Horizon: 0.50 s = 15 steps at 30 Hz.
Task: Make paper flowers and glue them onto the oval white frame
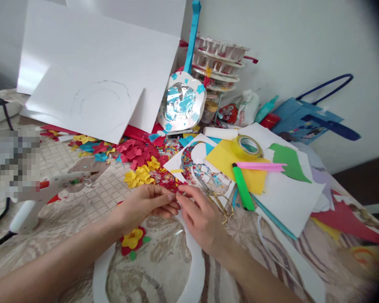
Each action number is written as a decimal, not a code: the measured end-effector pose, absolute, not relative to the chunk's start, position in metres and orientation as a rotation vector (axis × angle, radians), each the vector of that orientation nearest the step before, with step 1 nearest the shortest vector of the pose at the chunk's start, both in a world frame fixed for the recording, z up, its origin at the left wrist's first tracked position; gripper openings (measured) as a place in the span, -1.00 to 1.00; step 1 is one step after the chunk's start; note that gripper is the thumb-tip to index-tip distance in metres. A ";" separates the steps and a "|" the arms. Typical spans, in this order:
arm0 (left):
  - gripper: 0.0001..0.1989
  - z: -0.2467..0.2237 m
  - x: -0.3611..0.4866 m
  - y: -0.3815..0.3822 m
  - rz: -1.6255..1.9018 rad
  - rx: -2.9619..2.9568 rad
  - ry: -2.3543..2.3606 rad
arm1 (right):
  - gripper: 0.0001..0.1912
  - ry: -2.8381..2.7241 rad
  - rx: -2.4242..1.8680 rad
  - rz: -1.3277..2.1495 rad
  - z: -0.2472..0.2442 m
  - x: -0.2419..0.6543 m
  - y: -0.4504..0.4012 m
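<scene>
My left hand [148,205] and my right hand [200,216] meet at the fingertips in the middle of the view. Both are closed in a pinch, and whatever lies between the fingertips is too small to make out. Beneath them is a white ring-shaped cutout [196,261] on the patterned cloth. A red and yellow paper flower [132,239] with green leaves sits on the ring's left side, below my left hand. Just beyond my hands lie yellow paper flowers [139,176] and red paper pieces [139,151].
A glue gun [50,185] lies at left. Gold-handled scissors [219,202], a green marker [242,187], yellow tape [248,146] and paper sheets are at right. White boards [97,63], a decorated round fan [182,103] and a blue bag [306,120] stand behind.
</scene>
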<state>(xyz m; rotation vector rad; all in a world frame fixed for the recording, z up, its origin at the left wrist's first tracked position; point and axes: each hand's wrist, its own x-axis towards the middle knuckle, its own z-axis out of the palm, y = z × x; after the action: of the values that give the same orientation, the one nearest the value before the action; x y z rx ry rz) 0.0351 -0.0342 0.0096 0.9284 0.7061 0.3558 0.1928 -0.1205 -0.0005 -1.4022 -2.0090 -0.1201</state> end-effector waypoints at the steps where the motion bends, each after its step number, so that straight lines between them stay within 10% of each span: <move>1: -0.74 0.009 0.035 -0.034 0.359 0.929 0.698 | -0.69 -1.996 -1.399 -0.109 -0.001 0.193 -0.121; 15: -0.75 0.008 0.035 -0.036 0.405 1.086 0.670 | -0.85 -1.316 -1.448 0.897 0.011 0.192 -0.117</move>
<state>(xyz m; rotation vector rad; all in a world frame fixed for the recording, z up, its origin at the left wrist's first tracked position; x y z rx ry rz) 0.0352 -0.0359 0.0076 1.0865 0.6696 0.4046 0.1918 -0.1171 0.0107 -1.4481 -1.3155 0.8967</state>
